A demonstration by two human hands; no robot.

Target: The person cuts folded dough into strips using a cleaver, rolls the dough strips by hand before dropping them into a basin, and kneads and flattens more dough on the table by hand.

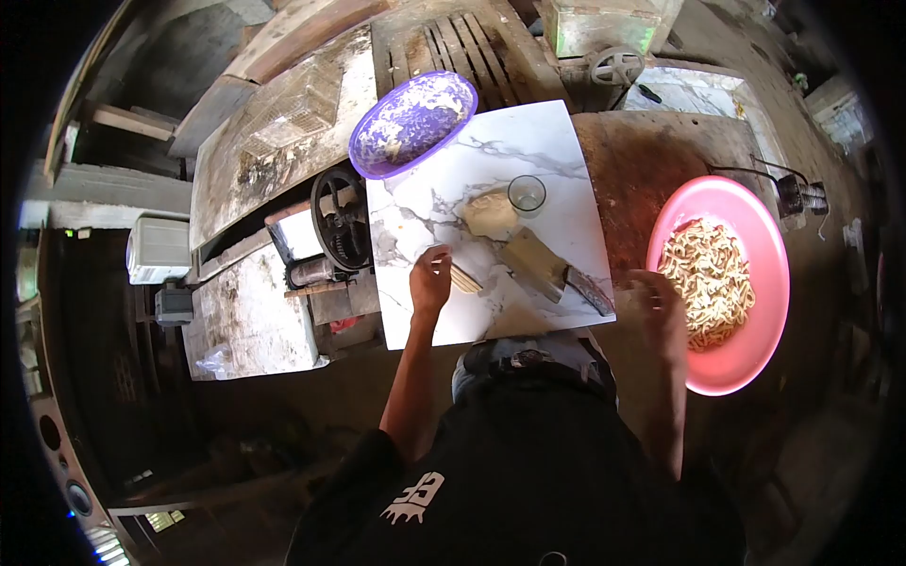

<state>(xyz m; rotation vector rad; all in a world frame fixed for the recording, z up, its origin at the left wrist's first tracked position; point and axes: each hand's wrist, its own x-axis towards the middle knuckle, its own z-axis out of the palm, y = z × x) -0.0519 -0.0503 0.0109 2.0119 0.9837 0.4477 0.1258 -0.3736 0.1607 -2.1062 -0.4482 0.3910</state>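
Observation:
My left hand [431, 275] is over the marble-patterned board [415, 316], fingers curled beside a few thin dough strips [462, 278]; whether it grips anything is hidden. My right hand [656, 294] is blurred, at the left rim of a pink basin [769, 283] holding many short pale dough pieces [708, 278]; its fingers cannot be made out. A wide-bladed cleaver [536, 262] lies on the board, its handle toward the lower right. Behind it are a flat lump of dough [489, 215] and a clear glass [527, 194].
A purple basin [413, 123] with pale residue sits at the board's back left corner. Left of the board stands a machine with a black handwheel [341, 219]. Brown wooden tabletop [651, 156] extends to the right. A white container [159, 249] is farther left.

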